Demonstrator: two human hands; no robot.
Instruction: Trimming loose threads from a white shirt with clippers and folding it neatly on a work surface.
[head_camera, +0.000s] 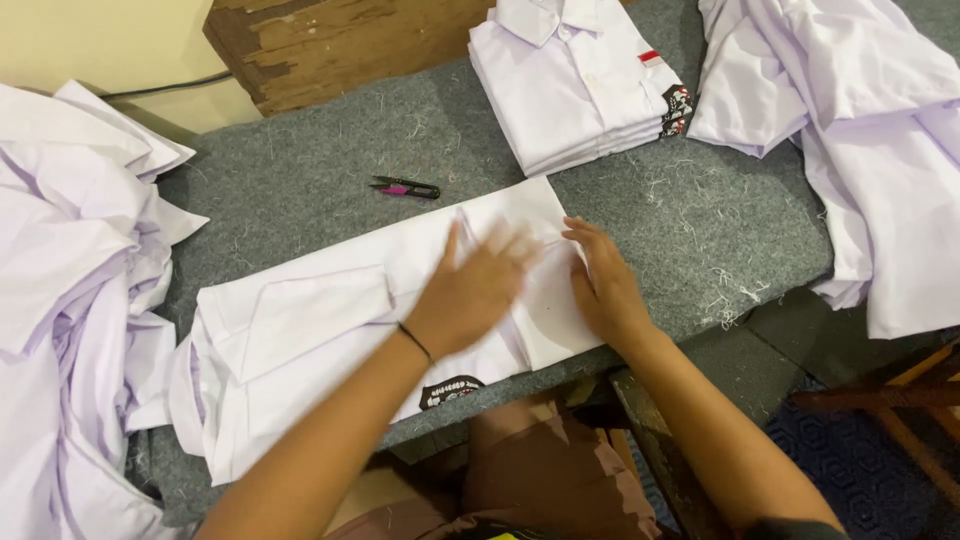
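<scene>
white shirt (330, 320) lies flat, partly folded, back up, long axis running 8 to 2 o'clock on grey counter (300, 190); dark sleeve badge at its 6 o'clock edge.

A garment workshop is suggested. A felt-covered surface (690, 215) strewn with loose thread clippings is seen, with thread snips (405, 187) lying on it, a folded stack of white shirts (580, 85) at the far side, and unfolded white shirts heaped left (70, 260) and right (870, 120).
</scene>
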